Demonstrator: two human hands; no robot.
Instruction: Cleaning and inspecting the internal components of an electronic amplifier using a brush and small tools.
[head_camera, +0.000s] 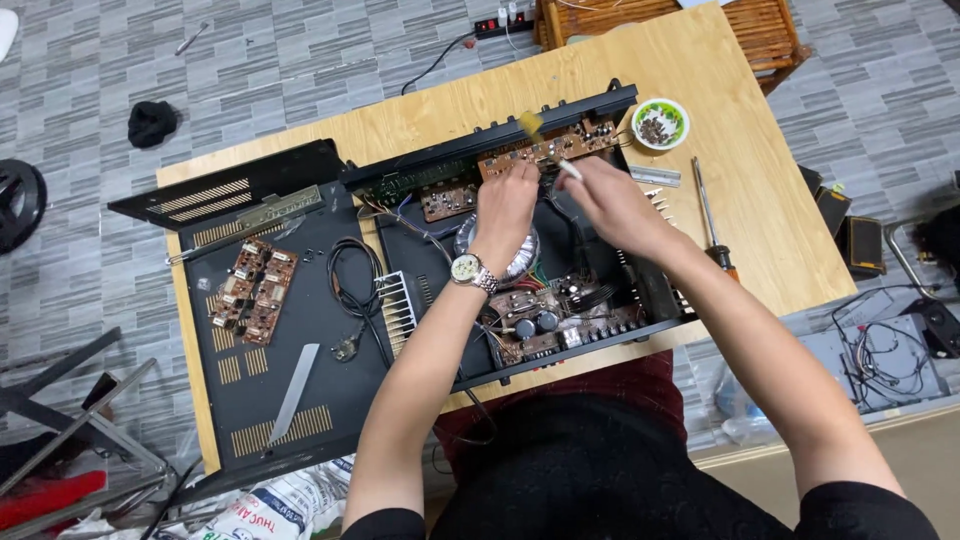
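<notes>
Left hand (505, 205): fingers pressed on the brown circuit board (548, 150) — nothing gripped
Right hand (610, 200): pinching a small brush (548, 145)
Amplifier chassis (655, 290): open on the table (770, 220)

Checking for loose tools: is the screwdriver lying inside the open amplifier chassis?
No, the screwdriver lies on the wooden table, right of the chassis.
</notes>
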